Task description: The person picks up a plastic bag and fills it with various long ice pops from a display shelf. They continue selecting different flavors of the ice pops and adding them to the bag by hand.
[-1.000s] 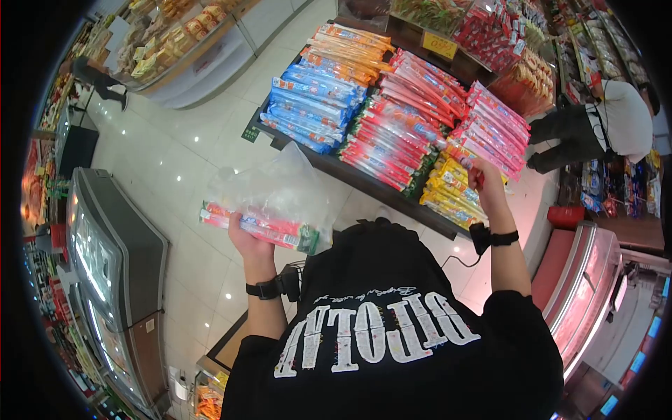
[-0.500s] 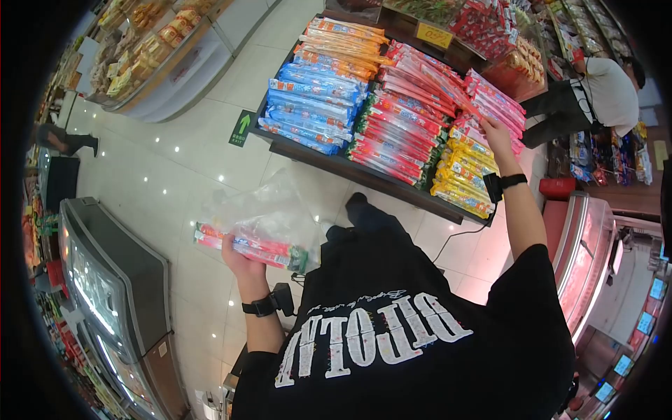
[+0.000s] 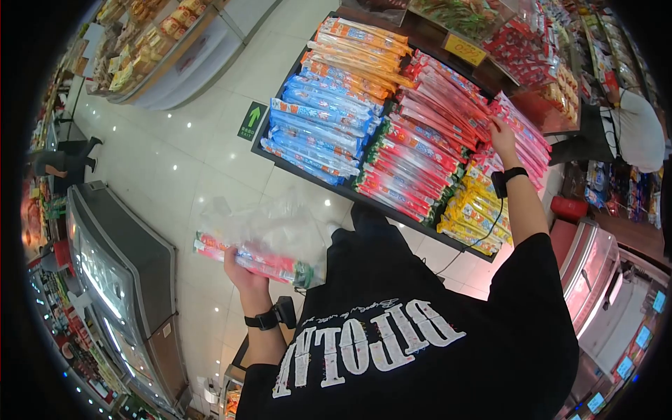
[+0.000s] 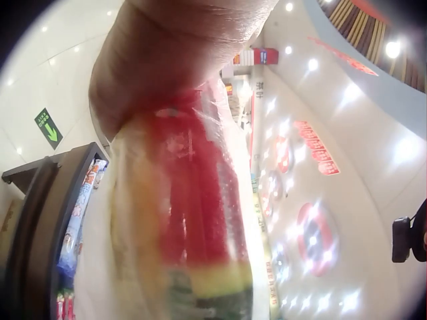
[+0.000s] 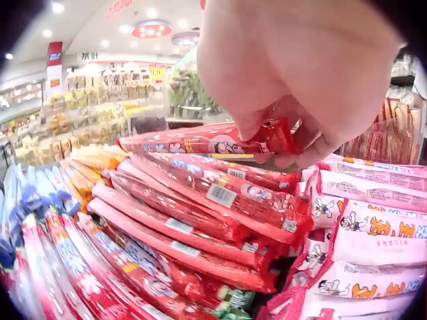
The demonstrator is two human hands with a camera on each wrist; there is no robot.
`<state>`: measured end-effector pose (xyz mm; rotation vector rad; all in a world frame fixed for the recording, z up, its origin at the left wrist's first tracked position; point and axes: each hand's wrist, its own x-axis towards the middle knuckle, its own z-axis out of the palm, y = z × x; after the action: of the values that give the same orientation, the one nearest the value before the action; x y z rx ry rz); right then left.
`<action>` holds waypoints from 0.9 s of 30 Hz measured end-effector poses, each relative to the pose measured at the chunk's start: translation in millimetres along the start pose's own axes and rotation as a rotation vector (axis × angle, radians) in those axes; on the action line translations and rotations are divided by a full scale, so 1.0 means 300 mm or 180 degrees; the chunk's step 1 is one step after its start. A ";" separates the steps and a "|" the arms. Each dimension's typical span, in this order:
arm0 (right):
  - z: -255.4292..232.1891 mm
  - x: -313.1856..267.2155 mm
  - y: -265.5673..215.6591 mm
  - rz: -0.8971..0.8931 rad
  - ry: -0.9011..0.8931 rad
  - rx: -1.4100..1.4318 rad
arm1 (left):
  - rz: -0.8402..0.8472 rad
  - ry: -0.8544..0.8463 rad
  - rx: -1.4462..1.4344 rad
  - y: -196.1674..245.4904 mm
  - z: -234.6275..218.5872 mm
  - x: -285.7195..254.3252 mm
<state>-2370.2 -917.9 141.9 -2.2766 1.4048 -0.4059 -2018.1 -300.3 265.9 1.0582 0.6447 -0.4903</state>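
Observation:
My left hand point(image 3: 246, 276) grips long red-and-green tube packets point(image 3: 276, 264) together with a clear plastic bag point(image 3: 287, 217), low in front of the body. Close up in the left wrist view, the red packet point(image 4: 190, 193) ends in a green band under the hand. Over the display, my right hand point(image 3: 502, 138) pinches one end of a slim red tube packet point(image 5: 193, 139). That packet lies along the top of the red pile point(image 5: 200, 213), tilted slightly. Part of its gripped end is hidden by the fingers.
The dark display table point(image 3: 301, 165) bears blue packets point(image 3: 318, 115), orange packets point(image 3: 357, 52), yellow packets point(image 3: 476, 210) and pink packets point(image 3: 525, 133) in rows. A yellow price sign point(image 3: 464, 50) stands behind. A freezer point(image 3: 129, 245) is at left; another person point(image 3: 633, 129) bends at far right.
My right hand has gone from over the yellow packets to the near end of the red pile. The left hand keeps its hold on the packets and bag.

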 end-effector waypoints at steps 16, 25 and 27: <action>0.051 -0.151 -0.118 -0.0430 -0.0203 -0.1577 | -0.0240 -0.0067 0.0177 0.017 0.153 0.045; 0.127 -0.293 -0.320 -0.0171 0.0526 -0.1508 | -0.0526 -0.0726 0.0275 0.248 0.080 0.206; 0.128 -0.358 -0.476 -0.0064 0.0419 -0.1353 | -0.0647 -0.1052 0.0210 0.315 0.058 0.265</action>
<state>-2290.1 -757.6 178.4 -2.6407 1.6656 -0.2877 -1895.3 -282.0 276.7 0.9496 0.4457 -0.8483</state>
